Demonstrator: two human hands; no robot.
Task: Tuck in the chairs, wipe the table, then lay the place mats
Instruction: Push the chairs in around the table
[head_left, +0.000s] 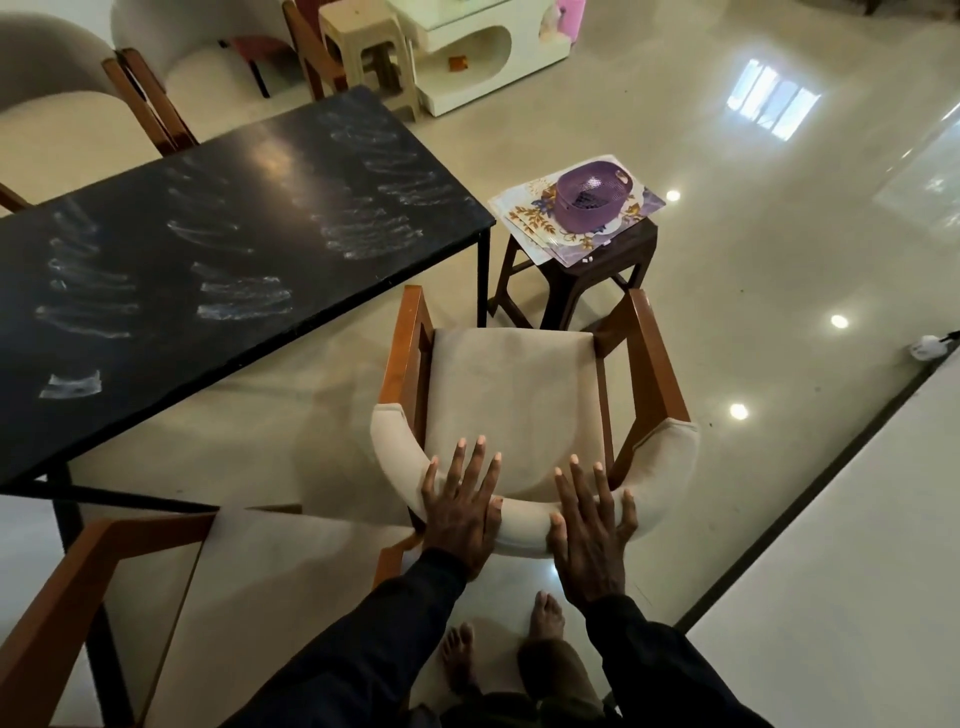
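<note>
Chair backrest (524, 524) lies under left grip (460, 512) and right grip (589, 535), both flat, fingers spread straight.

A chair (514, 395) was set right of the table (234, 234). Beyond it, a stool (610, 260) was placed, with place mats (524, 215) stacked on it and a basket (592, 197) on those.

Chair (514, 395): cream cloth seat, glossy brown wood arms. Bench (218, 249): black top, streaky sheen. Basket (592, 200): purple plastic. Floor (779, 260): glossy tile.
</note>
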